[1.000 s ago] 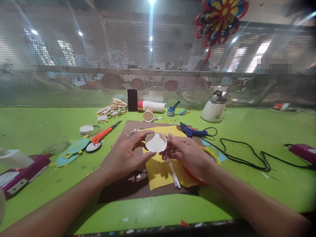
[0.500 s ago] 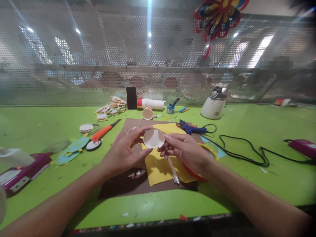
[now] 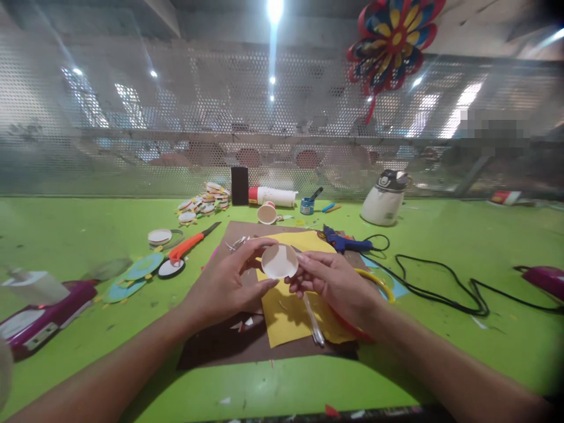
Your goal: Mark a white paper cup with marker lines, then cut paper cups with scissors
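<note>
Both of my hands hold one small white paper disc up in front of me, above a yellow sheet lying on a brown board. My left hand pinches the disc's left edge with thumb and fingers. From the right, my right hand grips its other edge with its fingertips. A clear pen-like stick rests on the yellow sheet below my right hand. Under my right wrist lie scissors with red and yellow handle loops.
On the green table: a blue glue gun with black cord, an orange cutter, paper discs, a cup, a white kettle-like jug, pink tools at left and right. Mesh wall behind.
The disc and both hands stay together; the disc has tilted slightly between my fingertips. The view has shifted a little with my head.
</note>
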A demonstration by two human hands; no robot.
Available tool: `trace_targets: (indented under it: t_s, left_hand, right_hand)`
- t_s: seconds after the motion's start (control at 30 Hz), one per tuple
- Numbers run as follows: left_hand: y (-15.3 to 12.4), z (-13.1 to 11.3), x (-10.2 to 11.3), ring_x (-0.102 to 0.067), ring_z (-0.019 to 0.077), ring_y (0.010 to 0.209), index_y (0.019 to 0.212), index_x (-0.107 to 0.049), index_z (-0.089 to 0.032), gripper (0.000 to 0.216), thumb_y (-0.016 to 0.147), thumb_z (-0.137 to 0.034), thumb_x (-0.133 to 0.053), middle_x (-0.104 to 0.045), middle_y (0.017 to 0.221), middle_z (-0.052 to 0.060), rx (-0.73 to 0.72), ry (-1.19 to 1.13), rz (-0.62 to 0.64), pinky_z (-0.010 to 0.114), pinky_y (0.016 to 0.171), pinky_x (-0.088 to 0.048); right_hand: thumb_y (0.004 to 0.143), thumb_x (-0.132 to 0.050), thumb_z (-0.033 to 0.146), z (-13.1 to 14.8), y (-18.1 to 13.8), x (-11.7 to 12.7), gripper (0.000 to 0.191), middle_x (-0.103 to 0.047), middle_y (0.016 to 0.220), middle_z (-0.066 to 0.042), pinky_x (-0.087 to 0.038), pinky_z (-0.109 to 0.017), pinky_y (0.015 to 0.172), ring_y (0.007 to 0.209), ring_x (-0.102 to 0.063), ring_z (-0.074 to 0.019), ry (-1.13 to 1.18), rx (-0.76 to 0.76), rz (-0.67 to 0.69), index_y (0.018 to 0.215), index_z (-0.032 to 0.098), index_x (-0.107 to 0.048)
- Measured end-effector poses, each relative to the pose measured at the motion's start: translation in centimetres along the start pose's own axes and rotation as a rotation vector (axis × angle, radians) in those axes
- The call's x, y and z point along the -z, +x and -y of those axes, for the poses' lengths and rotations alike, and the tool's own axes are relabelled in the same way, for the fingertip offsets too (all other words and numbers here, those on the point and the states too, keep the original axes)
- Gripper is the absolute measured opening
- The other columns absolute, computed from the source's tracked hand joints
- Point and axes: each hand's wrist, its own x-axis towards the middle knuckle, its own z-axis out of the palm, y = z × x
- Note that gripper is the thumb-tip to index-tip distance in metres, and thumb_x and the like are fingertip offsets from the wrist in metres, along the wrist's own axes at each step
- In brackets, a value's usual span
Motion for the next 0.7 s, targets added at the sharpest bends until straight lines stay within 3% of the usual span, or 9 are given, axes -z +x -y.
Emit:
trace_targets:
  t_s: [0.7]
  left_hand:
    - [-0.10,0.29,-0.23,-0.065,0.0281,0.115,0.136,-0.053,-0.028,0.060,0.081,-0.033,-0.075,-0.065,0.130,0.010,0.069,-0.036,-0.017,0.044,0.101,-0.053]
  right_hand:
    - [0.078,-0.079,0.046,-0.31,0.02,-0.28,0.035,-0.071,0.075,-0.005,-0.052,-0.026,0.064,0.064,-0.065,-0.0115,0.006,0.015,-0.008,0.084,0.012,-0.077]
